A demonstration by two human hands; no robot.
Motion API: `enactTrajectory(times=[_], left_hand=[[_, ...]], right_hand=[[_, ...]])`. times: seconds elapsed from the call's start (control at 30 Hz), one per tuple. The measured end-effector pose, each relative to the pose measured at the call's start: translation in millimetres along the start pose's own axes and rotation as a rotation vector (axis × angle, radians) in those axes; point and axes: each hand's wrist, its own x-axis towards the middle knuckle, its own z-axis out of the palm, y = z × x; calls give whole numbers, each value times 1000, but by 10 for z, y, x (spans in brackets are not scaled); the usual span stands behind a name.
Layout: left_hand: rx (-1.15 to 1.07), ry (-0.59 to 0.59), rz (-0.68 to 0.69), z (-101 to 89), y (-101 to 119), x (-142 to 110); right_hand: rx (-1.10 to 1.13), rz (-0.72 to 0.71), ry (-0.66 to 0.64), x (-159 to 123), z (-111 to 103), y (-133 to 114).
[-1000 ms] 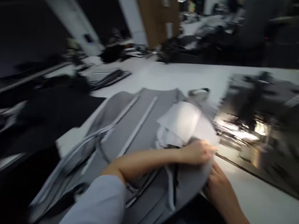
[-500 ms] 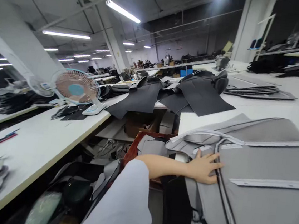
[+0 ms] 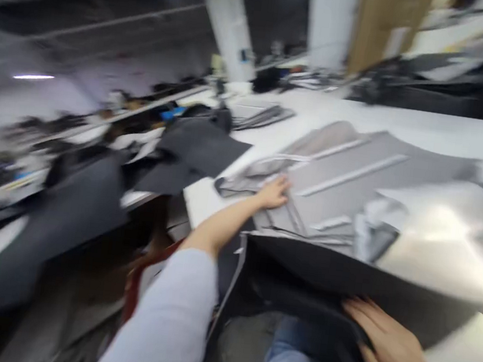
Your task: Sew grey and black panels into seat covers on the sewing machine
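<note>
My left hand reaches forward and rests on a large grey fabric panel with white strips, near its left edge. Its fingers are blurred but look apart. My right hand lies low at the right on a black fabric piece, its fingers stretched out along the cloth and the thumb apart. The black piece drapes over the table's near edge and my lap, with a pale edging down its left side. Motion blur hides the finer details of both hands.
Dark fabric pieces hang over the table edge on the left. A stack of grey pieces lies behind the panel. On the right is a shiny, pale sheet. More black material lies at the back right.
My view has swung to the right. My right hand and the black fabric piece have come into view. My left hand stays on the grey panel.
</note>
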Motion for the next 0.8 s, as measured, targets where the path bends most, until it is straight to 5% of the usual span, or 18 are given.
enactTrajectory(times=[0.17, 0.3, 0.43, 0.53, 0.67, 0.8], left_hand=[[124, 98, 57, -161, 288, 272], [66, 135, 283, -376, 1301, 152], [63, -347, 530, -381, 2574, -238], [196, -603, 559, -141, 3155, -336], [282, -563, 505, 172, 3395, -135], [129, -545, 464, 309, 3438, 0]], right_hand=[[169, 188, -109, -174, -461, -239], [51, 301, -264, -269, -497, -105], [68, 290, -228, -217, -281, -151], [92, 261, -184, -167, -207, -236], [27, 256, -124, -262, -321, -217], [-115, 397, -53, -367, -386, -132]])
